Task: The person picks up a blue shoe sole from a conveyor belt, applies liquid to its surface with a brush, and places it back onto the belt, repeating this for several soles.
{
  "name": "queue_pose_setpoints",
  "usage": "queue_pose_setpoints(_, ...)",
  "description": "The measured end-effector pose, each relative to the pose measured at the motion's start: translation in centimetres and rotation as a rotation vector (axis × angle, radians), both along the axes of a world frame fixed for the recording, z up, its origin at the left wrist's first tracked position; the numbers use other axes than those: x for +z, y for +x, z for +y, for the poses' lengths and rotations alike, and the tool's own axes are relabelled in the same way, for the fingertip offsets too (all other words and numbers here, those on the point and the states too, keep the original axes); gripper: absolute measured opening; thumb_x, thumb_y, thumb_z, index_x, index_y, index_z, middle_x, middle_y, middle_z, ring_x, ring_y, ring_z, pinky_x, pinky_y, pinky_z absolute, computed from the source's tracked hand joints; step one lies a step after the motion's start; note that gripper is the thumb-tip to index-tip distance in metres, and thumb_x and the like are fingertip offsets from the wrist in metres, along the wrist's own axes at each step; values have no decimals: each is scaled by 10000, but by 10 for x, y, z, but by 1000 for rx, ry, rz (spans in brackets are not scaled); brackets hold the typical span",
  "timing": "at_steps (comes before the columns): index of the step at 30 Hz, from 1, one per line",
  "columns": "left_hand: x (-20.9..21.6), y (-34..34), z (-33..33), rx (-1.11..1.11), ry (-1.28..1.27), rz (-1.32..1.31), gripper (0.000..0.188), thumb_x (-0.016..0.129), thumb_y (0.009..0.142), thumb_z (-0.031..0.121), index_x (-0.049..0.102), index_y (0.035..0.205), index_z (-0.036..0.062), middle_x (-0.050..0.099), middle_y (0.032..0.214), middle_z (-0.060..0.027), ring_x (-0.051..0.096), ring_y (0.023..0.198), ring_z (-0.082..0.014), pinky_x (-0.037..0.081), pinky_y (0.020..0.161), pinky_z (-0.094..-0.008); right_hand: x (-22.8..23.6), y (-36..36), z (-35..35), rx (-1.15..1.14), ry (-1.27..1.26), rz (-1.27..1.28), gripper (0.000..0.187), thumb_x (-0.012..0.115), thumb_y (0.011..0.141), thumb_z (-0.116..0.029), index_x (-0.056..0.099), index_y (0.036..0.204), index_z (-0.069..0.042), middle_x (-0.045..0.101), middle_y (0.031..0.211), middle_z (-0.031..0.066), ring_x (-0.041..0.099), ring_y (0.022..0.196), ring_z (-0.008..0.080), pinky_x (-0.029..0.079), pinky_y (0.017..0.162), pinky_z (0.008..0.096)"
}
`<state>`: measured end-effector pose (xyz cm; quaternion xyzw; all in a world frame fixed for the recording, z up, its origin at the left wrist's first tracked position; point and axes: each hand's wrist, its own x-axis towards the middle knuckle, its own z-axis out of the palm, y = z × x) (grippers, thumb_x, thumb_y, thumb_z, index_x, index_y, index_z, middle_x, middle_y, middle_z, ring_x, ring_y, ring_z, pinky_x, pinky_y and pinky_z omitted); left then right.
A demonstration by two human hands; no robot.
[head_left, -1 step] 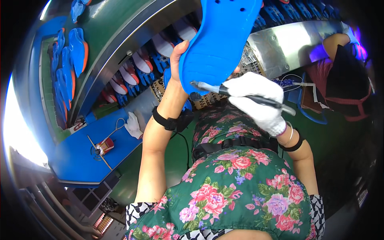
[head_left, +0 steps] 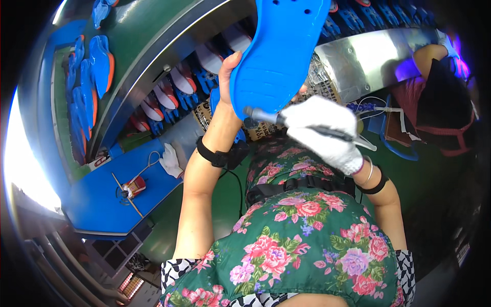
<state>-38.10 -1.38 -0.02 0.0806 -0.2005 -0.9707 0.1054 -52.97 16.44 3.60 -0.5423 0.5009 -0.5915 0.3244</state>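
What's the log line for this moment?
left hand: bare, holding blue sole | right hand: white-gloved, holding slim tool | tip: by sole's near end, contact unclear

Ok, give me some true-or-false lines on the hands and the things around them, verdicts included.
1. The left hand holds a blue sole. True.
2. The right hand is bare. False: it wears a white glove.
3. A loose white glove lies on the blue table. True.
4. The slim tool is in the left hand. False: the right hand grips it.
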Motion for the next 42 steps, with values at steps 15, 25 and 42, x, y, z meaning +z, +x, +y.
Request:
queue_pose_setpoints(15, 12, 29, 60, 252, 278, 145, 909, 483, 954, 664, 298, 1594, 45, 437, 1541, -268, 511, 1332, -498, 445, 1092, -628, 45, -42, -47, -209, -404, 480, 202, 802, 806, 12, 779, 1006, -14, 773, 1010, 121, 730, 869, 239, 574, 784, 327)
queue_pose_setpoints(25, 86, 91, -43, 389, -217, 407, 1316, 919, 692, 535, 116, 1622, 64, 207, 1619, -301, 439, 1338, -525, 491, 1066, -551, 1, -36, -11, -56, 78, -932, 209, 662, 920, -9, 736, 1108, 44, 743, 1079, 134, 653, 815, 130, 521, 742, 253)
queue_pose_setpoints(42, 114, -102, -123, 940, -1003, -818, 813, 646, 979, 404, 298, 1574, -27, 413, 1516, -305, 454, 1392, -393, 391, 1141, -452, -82, -16, 7, -143, 309, -929, 222, 702, 881, 36, 749, 1097, 41, 768, 1022, 114, 706, 911, 162, 554, 832, 275)
